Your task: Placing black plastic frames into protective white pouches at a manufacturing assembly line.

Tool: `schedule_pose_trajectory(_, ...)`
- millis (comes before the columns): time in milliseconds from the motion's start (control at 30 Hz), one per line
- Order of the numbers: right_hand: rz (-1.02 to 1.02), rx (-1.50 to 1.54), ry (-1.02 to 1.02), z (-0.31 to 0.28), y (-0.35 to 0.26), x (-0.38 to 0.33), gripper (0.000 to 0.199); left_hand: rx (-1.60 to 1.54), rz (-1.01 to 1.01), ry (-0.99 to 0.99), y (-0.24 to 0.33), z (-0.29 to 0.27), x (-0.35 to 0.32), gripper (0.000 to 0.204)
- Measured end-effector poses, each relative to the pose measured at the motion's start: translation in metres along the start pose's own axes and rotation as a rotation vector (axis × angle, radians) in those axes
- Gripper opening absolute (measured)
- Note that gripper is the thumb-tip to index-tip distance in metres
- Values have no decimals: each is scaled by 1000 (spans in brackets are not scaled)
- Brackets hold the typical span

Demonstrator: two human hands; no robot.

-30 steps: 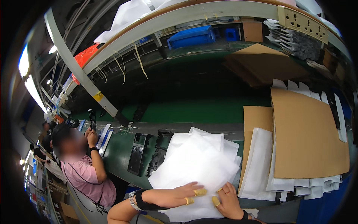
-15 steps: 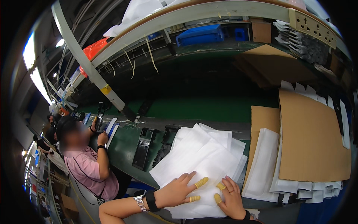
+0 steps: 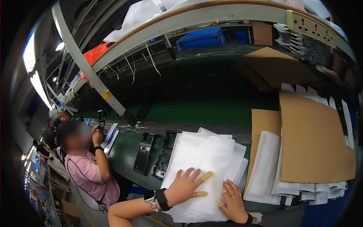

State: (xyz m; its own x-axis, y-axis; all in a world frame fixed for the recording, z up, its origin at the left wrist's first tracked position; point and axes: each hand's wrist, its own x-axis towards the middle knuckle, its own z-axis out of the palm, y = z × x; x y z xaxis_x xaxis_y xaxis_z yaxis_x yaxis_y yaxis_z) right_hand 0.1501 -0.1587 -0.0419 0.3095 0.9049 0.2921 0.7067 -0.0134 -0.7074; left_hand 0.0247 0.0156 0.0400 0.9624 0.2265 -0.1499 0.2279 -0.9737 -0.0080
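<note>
A pile of thin white sheets (image 3: 202, 151), perhaps foam or soft packing bags, lies on the green bench in front of me. The upper ones lie roughly square, while some under them stick out to the right. My left hand (image 3: 185, 187) rests on the top sheet, fingers spread, with yellow finger cots on two fingertips. At the pile's lower right edge is my right hand (image 3: 234, 204), its cot-covered thumb and finger apart and touching the sheet edges. I see no sheet pinched in it.
Two dark plastic housings (image 3: 145, 153) (image 3: 163, 162) lie left of the pile. Right of it stand cardboard sheets (image 3: 315, 140) with white sleeves (image 3: 262, 162). A person in pink (image 3: 89, 170) works at the left. A metal post (image 3: 90, 75) and a shelf beam with sockets (image 3: 310, 28) rise beyond.
The top sheets have turned from a slant to nearly straight, and the pile looks neater. My left hand has shifted slightly right with them. The person at left has raised a hand.
</note>
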Motion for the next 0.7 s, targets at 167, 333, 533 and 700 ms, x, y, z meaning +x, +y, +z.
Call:
schedule_pose_trajectory(167, -4, 67, 47, 0, 1, -1, 42, 54, -36, 77, 11, 3, 7, 67)
schedule_pose_trajectory(333, 93, 113, 112, 9, 3, -2, 45, 93, 25, -4, 23, 2, 12, 63)
schedule_pose_trajectory(533, 213, 319, 330, 14, -3, -6, 48, -136, -541, 432, -49, -22, -9, 39)
schedule_pose_trajectory(700, 91, -43, 43, 10, -2, -2, 39, -149, -745, -57, -120, 40, -36, 64)
